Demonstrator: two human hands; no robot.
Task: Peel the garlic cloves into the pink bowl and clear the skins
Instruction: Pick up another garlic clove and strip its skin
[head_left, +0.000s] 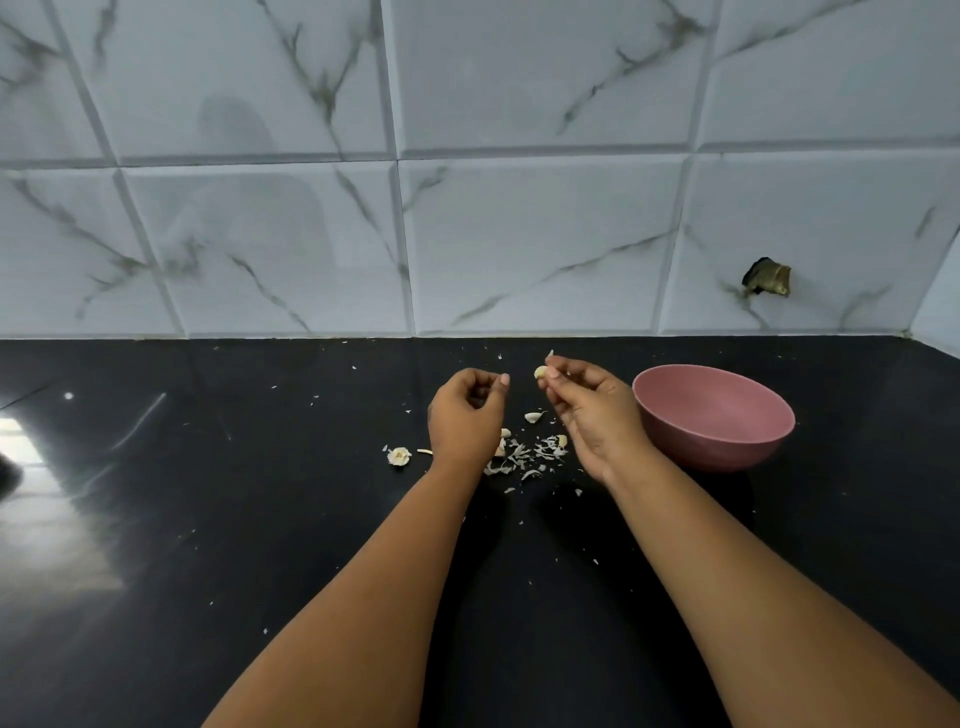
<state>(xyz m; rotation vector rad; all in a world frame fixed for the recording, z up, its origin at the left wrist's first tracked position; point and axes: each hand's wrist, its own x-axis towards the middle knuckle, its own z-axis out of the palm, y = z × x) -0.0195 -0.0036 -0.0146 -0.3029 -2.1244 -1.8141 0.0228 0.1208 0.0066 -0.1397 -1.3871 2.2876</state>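
On the black counter (260, 519) in front of us, both our bare hands are up just above the mess, pretty close together but not touching. Our right hand (592, 410) has a garlic clove (541, 372) pinched at the fingertips, thumb and first fingers curled round it, and the clove looks pale and mostly bare, with a little wisp of skin sticking up near the top fingertip. Our left hand (465, 415) is curled in on itself with the thumb tucked toward the fingers; there might be a scrap of skin in there, but we honestly can't tell, it's too small and shadowed. Right under and between the hands sits a scattered pile of skins (524, 457), with a couple of cloves mixed in, including one loose clove (533, 417) lying just beyond the pile. Off to the left of the pile there's the garlic root end (399, 456), well apart from the bowl. Tiny flakes are sprinkled all over the counter, some back near the wall too. The pink bowl (727, 447) stands upright just right of our right hand, near the wrist, and as far as we can see inside, nothing shows in it. Behind everything is the marble-look tiled wall (519, 234), with a rough dark hole (768, 278) in one tile up above the bowl.
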